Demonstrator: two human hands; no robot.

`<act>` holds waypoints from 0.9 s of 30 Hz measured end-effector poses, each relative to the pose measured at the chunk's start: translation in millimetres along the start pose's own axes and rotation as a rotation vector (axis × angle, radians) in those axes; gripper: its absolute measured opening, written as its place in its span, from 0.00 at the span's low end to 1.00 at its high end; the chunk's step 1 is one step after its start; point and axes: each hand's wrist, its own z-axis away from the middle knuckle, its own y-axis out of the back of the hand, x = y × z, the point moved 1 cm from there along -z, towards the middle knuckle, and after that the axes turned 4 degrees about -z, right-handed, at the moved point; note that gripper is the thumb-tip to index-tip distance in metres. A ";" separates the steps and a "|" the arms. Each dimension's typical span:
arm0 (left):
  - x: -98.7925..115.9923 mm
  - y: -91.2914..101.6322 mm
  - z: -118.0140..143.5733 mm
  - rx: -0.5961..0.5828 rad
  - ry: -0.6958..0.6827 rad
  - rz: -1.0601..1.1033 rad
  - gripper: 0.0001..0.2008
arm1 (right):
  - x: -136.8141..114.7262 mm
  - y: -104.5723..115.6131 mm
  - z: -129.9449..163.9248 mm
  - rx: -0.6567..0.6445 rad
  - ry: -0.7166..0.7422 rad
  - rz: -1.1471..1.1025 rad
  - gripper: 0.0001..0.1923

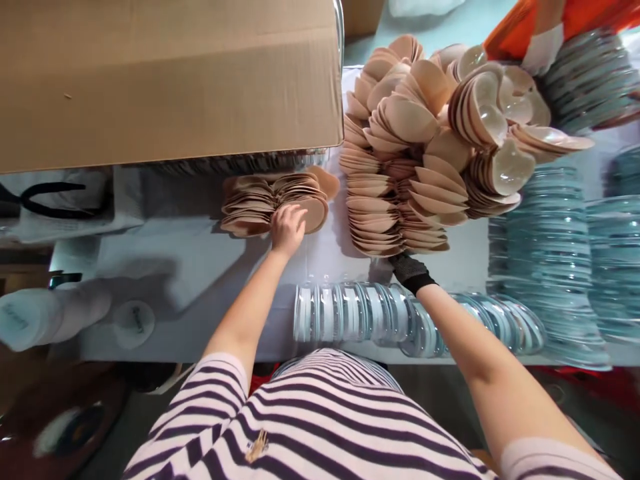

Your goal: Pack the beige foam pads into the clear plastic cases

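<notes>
My left hand (pixel 287 229) is bare and rests on a small stack of beige cup-shaped pads (pixel 260 200) lying on the white table (pixel 200 253); its fingers curl over the stack's edge. In a black glove, my right hand (pixel 410 270) reaches under the base of a big heap of the same beige pads (pixel 400 167). Whether it grips any of them is hidden by the heap. A row of clear round plastic cases (pixel 365 313) stands on edge near the table's front, between my arms.
A large cardboard box (pixel 165 73) overhangs the table at the back left. Tall stacks of clear bluish round cases (pixel 555 253) fill the right side. An orange-clad person (pixel 540 20) is at the top right. Black pliers (pixel 45 200) lie at far left.
</notes>
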 end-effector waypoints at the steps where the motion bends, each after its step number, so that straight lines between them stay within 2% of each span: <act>1: -6.3 -1.4 2.6 0.002 0.059 -0.042 0.19 | 0.1 0.9 -0.6 -0.011 -0.015 -0.002 0.28; 3: -20.6 -4.4 4.0 -0.054 0.138 -0.121 0.20 | 1.6 3.2 -2.0 -0.022 -0.038 0.003 0.25; 5: -31.6 -7.0 1.9 -0.138 0.134 -0.177 0.18 | 3.5 6.5 -1.9 0.010 -0.041 -0.005 0.22; 7: -36.2 -7.3 -1.2 -0.166 0.110 -0.194 0.17 | 5.5 10.1 1.8 0.069 -0.046 -0.039 0.19; 11: -25.3 0.3 -3.8 -0.012 0.147 -0.119 0.25 | 11.7 16.2 23.9 0.260 -0.185 -0.230 0.19; 13: -6.8 1.9 -1.1 0.018 0.101 0.007 0.24 | 12.0 19.1 41.0 0.413 -0.268 -0.472 0.16; 14: 6.9 0.8 2.0 -0.010 0.050 0.105 0.23 | 9.7 20.9 49.6 0.494 -0.295 -0.637 0.15; 16: 43.1 -5.2 13.7 -0.134 -0.055 0.353 0.23 | -2.0 25.5 64.8 0.632 -0.289 -1.013 0.15; 18: 86.3 -13.2 31.6 -0.294 -0.099 0.627 0.28 | -22.3 32.0 75.9 0.684 -0.225 -1.348 0.19; 20: 127.1 -19.8 50.6 -0.427 -0.069 0.880 0.29 | -45.8 40.0 84.1 0.642 -0.125 -1.567 0.22; 22: 156.2 -21.8 64.7 -0.469 -0.003 1.035 0.23 | -64.3 48.1 91.6 0.567 -0.007 -1.659 0.23; 24: 170.0 -17.5 71.9 -0.439 0.027 1.047 0.20 | -71.9 54.4 98.2 0.525 0.083 -1.679 0.23; 27: 171.3 -0.9 76.4 -0.309 -0.110 0.888 0.15 | -65.7 57.4 103.5 0.445 0.133 -1.662 0.21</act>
